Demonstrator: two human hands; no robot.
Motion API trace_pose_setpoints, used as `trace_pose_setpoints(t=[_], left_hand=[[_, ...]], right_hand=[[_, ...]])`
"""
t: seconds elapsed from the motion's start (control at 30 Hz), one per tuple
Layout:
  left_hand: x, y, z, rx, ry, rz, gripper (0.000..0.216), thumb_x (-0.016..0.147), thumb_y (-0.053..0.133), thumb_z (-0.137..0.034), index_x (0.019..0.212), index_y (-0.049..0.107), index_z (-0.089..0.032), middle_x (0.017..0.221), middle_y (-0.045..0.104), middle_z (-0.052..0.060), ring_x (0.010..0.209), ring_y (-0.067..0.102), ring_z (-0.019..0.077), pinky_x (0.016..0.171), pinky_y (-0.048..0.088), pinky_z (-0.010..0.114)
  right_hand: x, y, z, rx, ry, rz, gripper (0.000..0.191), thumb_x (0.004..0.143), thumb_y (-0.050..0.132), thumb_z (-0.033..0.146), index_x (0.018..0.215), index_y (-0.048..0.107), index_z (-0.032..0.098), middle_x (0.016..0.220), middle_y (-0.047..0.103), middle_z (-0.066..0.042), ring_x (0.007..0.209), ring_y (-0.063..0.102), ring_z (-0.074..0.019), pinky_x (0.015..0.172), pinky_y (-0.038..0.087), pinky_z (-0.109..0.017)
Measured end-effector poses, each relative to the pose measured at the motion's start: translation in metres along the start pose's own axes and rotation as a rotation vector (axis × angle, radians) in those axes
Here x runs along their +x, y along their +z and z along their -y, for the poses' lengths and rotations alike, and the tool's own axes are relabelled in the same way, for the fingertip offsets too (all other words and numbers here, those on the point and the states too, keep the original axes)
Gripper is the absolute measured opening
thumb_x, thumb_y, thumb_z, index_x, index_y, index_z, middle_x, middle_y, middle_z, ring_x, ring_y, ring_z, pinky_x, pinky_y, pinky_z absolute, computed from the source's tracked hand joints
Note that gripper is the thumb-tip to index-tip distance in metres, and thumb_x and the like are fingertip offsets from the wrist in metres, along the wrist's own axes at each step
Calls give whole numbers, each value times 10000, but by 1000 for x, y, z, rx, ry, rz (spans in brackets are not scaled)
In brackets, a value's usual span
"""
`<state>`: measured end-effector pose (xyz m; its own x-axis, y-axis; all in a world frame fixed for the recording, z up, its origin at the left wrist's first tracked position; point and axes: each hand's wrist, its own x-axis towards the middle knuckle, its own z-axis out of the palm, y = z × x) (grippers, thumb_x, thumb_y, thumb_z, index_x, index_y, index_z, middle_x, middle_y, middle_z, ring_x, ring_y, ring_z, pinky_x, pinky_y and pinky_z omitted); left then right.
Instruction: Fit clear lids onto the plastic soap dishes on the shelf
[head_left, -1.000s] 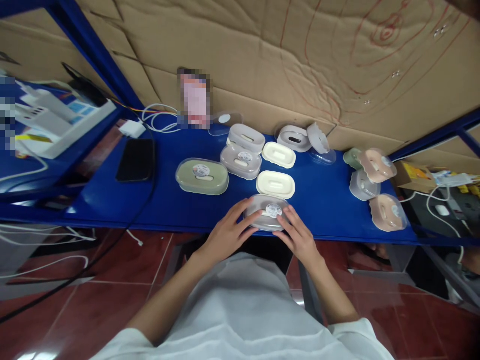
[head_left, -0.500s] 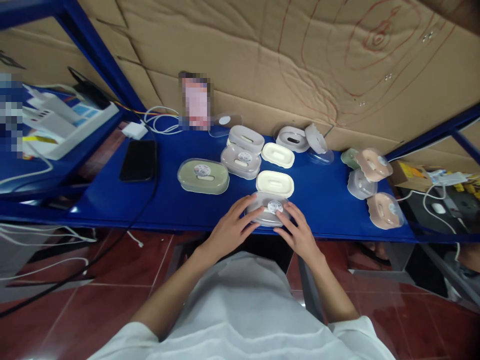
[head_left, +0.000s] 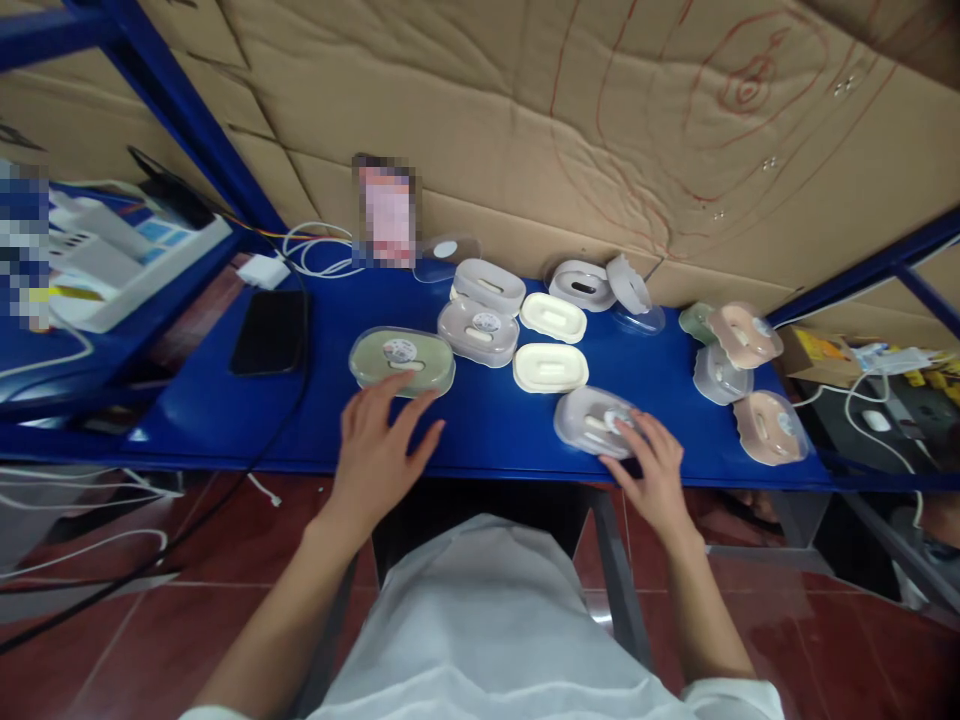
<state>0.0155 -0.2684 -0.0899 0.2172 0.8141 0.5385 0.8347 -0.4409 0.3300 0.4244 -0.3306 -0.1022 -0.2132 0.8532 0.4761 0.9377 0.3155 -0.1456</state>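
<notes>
My right hand [head_left: 651, 462] grips the right end of a grey oval box with a clear lid [head_left: 589, 424] and a round sticker, close to the table's front edge. On the left, my left hand [head_left: 381, 440] is open, fingers spread, its fingertips at the front side of a green oval box [head_left: 403, 358] under a clear lid; whether they touch it I cannot tell. Between the hands, farther back, lie a cream oval tray [head_left: 550, 370] and a second cream tray [head_left: 553, 317]. A grey lidded box [head_left: 478, 332] stands beside the green one.
A grey oval cover [head_left: 489, 286] lies behind. Several lidded boxes, including a peach box [head_left: 770, 428], stand at the table's right end. A black phone [head_left: 268, 332] and a white charger [head_left: 262, 271] lie left. A cardboard wall [head_left: 480, 120] closes the back.
My left hand has left the grey box and moved left to the green one. My right hand has shifted right, and the grey box has moved right with it.
</notes>
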Motion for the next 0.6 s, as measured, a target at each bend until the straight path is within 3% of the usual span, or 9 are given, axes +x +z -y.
trace_pose_setpoints(t=[0.17,0.33,0.43,0.6], left_hand=[[11,-1,33,68,-138,9,451,1038,610,-402,1447,613,-212,1574,565,194,1456,542,420,1178,442,618],[24,15,18,50,-163,-28,576,1048,578,-396,1575,500,-176,1702,401,242,1565,415,449,1228,368,681],[23,23,-3,-6,-67,-14,581,1061,555,-337,1619,454,-208,1698,420,218,1552,452,407,1229,398,638],[17,31,-31,-103,157,141,537,1081,524,-288,1612,472,-235,1704,438,167,1541,480,346,1244,417,567]], right_hand=[[13,-5,-43,-149,215,-42,613,1041,590,556,1572,519,256,1591,541,-192,1479,494,-412,1150,450,-628],[47,4,-43,-301,385,-93,684,1051,535,540,1613,455,158,1656,431,-289,1508,433,-498,1119,409,-764],[69,14,-23,-189,244,-89,639,1082,497,457,1644,410,168,1692,401,-265,1576,368,-452,1177,375,-746],[104,25,29,99,-154,270,433,1120,484,422,1516,595,284,1520,656,-119,1427,597,-313,1222,391,-608]])
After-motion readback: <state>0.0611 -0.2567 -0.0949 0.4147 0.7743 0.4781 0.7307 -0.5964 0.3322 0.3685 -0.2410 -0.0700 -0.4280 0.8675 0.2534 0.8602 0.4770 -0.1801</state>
